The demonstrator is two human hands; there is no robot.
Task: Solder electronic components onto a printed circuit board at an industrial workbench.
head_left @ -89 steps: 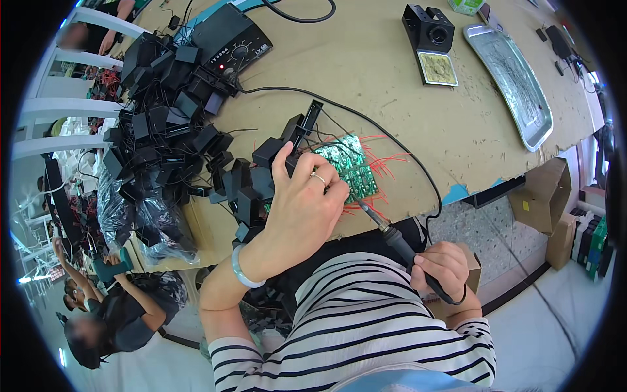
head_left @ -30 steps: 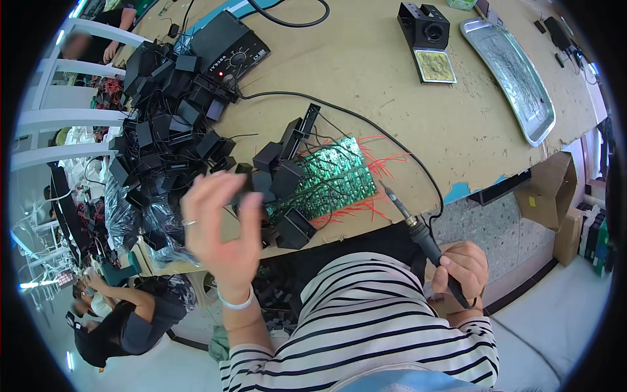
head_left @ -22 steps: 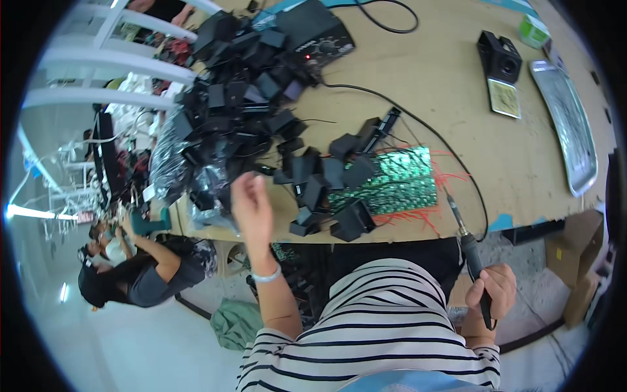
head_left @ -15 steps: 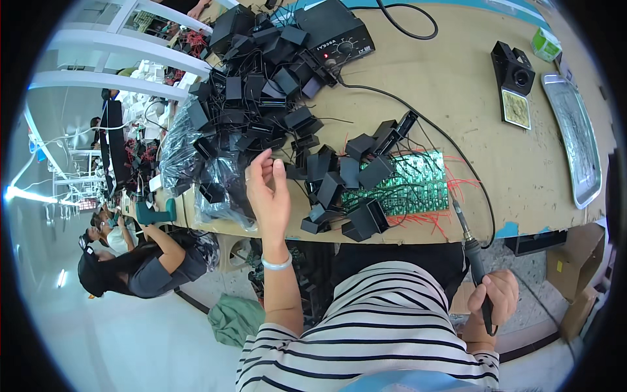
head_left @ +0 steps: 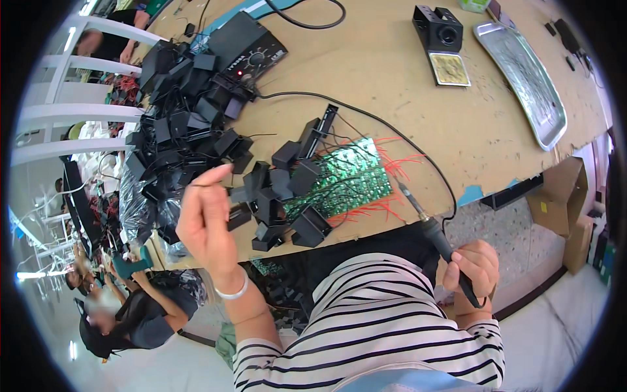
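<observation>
Scuffed tan surface [head_left: 372, 72], pretty crowded on its left side. Left hand [head_left: 210, 228] is half-curled, one finger poking out, hanging between a big heap of black housings [head_left: 196, 111] and a smaller cluster of them [head_left: 308, 225]; doesn't look like it's gripping anything. Right hand [head_left: 475, 269] is wrapped around a soldering iron [head_left: 436, 239], tip just beside the near right corner of the green circuit board [head_left: 367, 171]. Board lies in front of the person, red wires [head_left: 369, 209] sticking out along its edges. Progress-wise I'd call it partway: the cluster's black leads run onto the board, the heap sits apart. Can't tell which joints are actually soldered. Those leads clutter the board, and the iron's cord [head_left: 385, 124] curves around it. Farther off: soldering station [head_left: 238, 46], iron stand [head_left: 428, 29], metal tray [head_left: 522, 85].
</observation>
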